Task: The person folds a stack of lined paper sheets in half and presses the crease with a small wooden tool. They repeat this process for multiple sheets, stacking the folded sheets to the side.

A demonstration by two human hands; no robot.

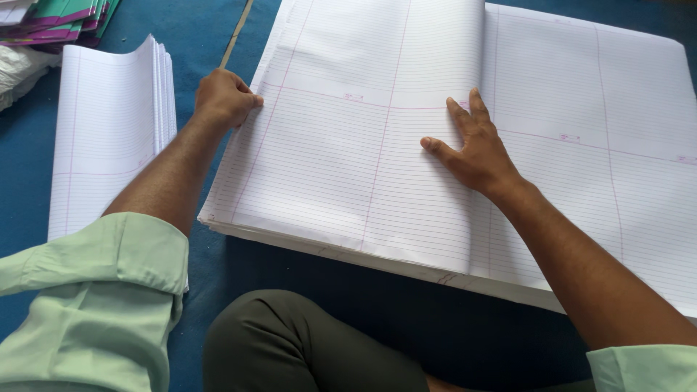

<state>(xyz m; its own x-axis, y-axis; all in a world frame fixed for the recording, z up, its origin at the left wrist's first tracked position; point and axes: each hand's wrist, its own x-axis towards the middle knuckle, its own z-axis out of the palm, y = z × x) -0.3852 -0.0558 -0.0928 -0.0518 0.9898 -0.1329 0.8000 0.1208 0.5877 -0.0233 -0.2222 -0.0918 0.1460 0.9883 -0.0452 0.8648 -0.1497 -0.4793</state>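
Note:
A big stack of large white ruled paper sheets with pink margin lines lies on the blue floor covering. A bundle of its top sheets is folded over to the left. My left hand pinches the left edge of that folded bundle, fingers closed on the paper. My right hand lies flat on the fold line of the bundle, fingers spread and pressing down.
A smaller pile of folded ruled sheets lies to the left. Green and purple covers are stacked at the top left beside a white bag. My bent knee is at the bottom.

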